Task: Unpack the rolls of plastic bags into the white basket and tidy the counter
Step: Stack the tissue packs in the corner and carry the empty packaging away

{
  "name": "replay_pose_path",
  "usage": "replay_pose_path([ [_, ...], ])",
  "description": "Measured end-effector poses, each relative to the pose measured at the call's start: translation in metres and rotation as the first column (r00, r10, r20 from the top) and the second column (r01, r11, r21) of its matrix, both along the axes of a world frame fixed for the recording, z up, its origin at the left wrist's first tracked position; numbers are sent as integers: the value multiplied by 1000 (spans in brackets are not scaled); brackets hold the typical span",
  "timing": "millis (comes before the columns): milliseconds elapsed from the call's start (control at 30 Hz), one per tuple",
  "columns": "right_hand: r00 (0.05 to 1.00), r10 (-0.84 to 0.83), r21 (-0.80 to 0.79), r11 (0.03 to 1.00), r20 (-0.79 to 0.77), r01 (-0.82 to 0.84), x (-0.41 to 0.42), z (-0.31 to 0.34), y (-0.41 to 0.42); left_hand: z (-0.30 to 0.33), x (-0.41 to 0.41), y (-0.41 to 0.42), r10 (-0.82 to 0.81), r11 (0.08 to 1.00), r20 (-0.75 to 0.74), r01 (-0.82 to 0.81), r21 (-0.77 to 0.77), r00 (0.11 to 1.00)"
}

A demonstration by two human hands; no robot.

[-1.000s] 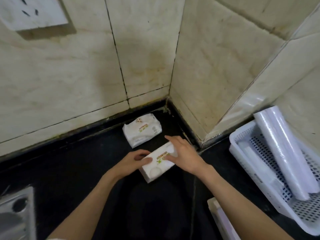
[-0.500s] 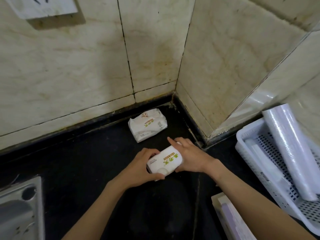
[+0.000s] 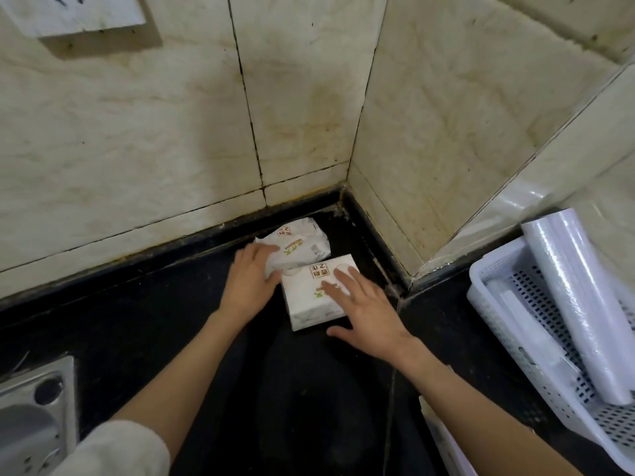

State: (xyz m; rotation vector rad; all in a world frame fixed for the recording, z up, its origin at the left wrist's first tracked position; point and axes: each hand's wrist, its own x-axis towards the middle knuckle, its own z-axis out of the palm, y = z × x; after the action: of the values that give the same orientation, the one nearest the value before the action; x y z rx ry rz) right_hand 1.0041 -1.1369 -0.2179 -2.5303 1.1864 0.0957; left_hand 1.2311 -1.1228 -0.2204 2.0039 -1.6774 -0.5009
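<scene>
the rolls of plastic bags (image 3: 570, 297) look already unpacked: at least two long white rolls sit in the white basket (image 3: 508, 341) at the right edge of the black counter (image 3: 137, 321). the top roll lies with its long axis running from the far wall down toward the camera, far end propped up over the basket rim, near end down inside. another roll lies under it, roughly parallel.

so i'd say the unpacking part is done as far as i can see, and what's left is tidying. that's what the hands are on: two white tissue packs in the corner where the tiled walls meet. the near tissue pack (image 3: 314, 297) lies flat, touching the crumpled far tissue pack (image 3: 295, 247) behind it. right hand (image 3: 364, 310) rests on the near pack, fingers spread wide and flat, not gripping. left hand (image 3: 252, 276) sits against the far pack's left end, fingers loosely together, pressing rather than holding.

a metal sink edge (image 3: 37, 407) shows bottom left.
</scene>
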Motion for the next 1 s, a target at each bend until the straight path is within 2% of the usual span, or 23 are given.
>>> replay_pose_path([
  [100,997,30,10,1000,-68,-29,1,-9,7,-4,11,-20,-88,991,157,71,114,984],
  [200,998,-5,-26,1000,-55,3,3,-11,7,-12,7,-30,-152,973,291,91,211,944],
  [233,999,-12,-37,999,-44,10,5,-12,6,-15,4,-32,-131,980,304,76,185,944],
  [333,1000,-24,-75,997,12,25,6,-14,5,-12,0,-35,19,1000,203,-20,6,979],
  [400,999,-20,-111,994,45,25,6,-14,2,-2,2,-37,62,991,171,-41,-125,983],
  [567,998,-43,-91,995,52,47,16,-19,-19,36,7,-47,38,926,204,42,-375,978],
  [733,975,-178,-63,980,132,188,34,-13,-62,52,5,-52,-18,888,285,146,-437,958],
  [800,926,-326,-20,942,191,335,38,-10,-77,52,6,-54,-12,891,286,140,-432,958],
  [867,813,-505,134,862,289,488,41,-9,-90,50,6,-57,-9,897,289,136,-421,957],
  [933,711,-616,293,787,339,543,45,-10,-101,46,4,-60,-21,903,309,151,-401,951],
  [1000,668,-659,358,751,346,555,50,-12,-108,42,0,-63,-44,910,327,173,-377,944],
])
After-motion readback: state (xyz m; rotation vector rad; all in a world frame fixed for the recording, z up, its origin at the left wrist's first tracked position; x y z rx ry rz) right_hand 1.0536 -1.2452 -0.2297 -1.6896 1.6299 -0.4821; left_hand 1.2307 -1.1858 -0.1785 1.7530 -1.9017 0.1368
